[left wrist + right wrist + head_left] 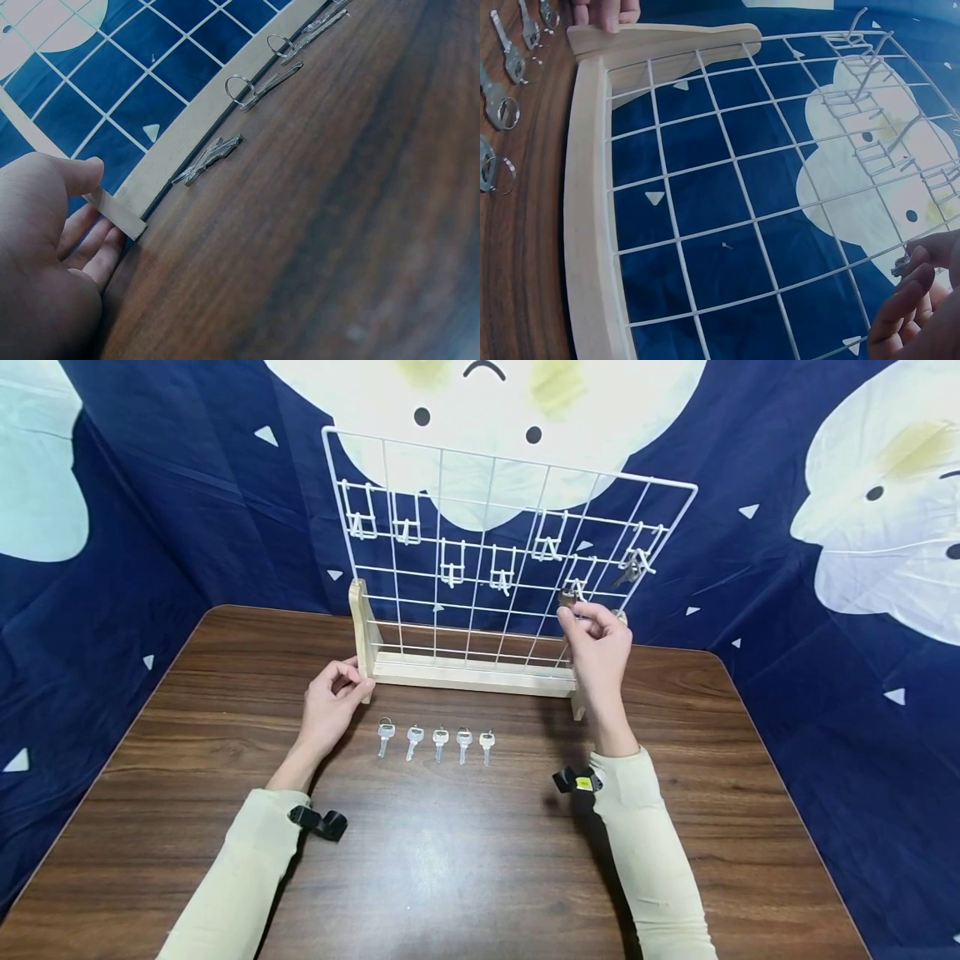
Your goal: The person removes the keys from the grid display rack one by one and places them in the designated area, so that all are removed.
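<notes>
My right hand (604, 650) pinches a key (567, 597) between thumb and fingertips, close to a lower right white hook (576, 585) on the wire grid rack (470, 606). In the right wrist view only a small metal part of that key (902, 266) shows past the fingers. My left hand (328, 708) grips the wooden side foot (365, 635) of the rack, thumb in front and other fingers behind. Another key (628, 573) hangs on the far right hook. Several silver keys with rings lie in a row on the table, among them a leftmost key (386, 737).
More white hooks, such as the upper left hook (360, 527), are clipped across the grid. A wooden base bar (472, 677) runs along its bottom. The brown table (450, 860) ends at a dark blue patterned cloth (247, 543) behind and beside it.
</notes>
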`<state>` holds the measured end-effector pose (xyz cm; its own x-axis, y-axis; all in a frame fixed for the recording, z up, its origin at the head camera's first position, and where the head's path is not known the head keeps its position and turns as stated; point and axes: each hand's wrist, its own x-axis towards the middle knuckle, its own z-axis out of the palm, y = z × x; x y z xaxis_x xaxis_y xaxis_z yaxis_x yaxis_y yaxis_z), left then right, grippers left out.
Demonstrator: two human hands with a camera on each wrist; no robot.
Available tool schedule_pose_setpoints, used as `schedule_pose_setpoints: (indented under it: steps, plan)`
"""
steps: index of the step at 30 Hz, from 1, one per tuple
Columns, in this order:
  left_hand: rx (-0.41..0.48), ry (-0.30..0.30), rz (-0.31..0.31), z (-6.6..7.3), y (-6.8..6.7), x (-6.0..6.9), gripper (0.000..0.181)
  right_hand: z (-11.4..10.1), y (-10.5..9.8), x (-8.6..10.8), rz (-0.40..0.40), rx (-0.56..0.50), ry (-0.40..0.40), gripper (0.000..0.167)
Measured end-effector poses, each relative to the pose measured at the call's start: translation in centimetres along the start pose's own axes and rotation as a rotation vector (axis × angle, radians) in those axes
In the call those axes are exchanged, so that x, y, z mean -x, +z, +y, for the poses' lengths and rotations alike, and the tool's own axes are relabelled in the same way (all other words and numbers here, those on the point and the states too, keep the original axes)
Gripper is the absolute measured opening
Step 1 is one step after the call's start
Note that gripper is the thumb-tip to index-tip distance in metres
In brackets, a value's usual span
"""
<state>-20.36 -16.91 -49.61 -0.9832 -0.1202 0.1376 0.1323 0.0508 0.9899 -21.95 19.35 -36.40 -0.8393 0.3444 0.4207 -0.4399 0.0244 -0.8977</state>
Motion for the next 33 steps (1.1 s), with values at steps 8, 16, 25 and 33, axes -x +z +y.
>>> schedule_pose_setpoints:
  steps: [8,16,25,33]
  plan:
    - [0.0,-0.002,-0.001,-0.1,0.0,0.0,0.019,-1.0,0.3,-0.1,-0.003,-0.079,0.036,0.023]
    - [0.005,0.001,-0.004,-0.1,0.0,0.0,0.018,-1.5,0.2,-0.1,0.0,-0.082,0.033,0.026]
    - [0.003,0.001,-0.005,-0.1,0.0,0.0,0.019,-1.9,-0.2,0.2,-0.016,-0.118,0.014,0.024]
    - [-0.003,0.004,-0.004,-0.1,0.0,0.0,0.019,-2.2,-0.6,0.5,-0.028,-0.123,-0.004,0.022]
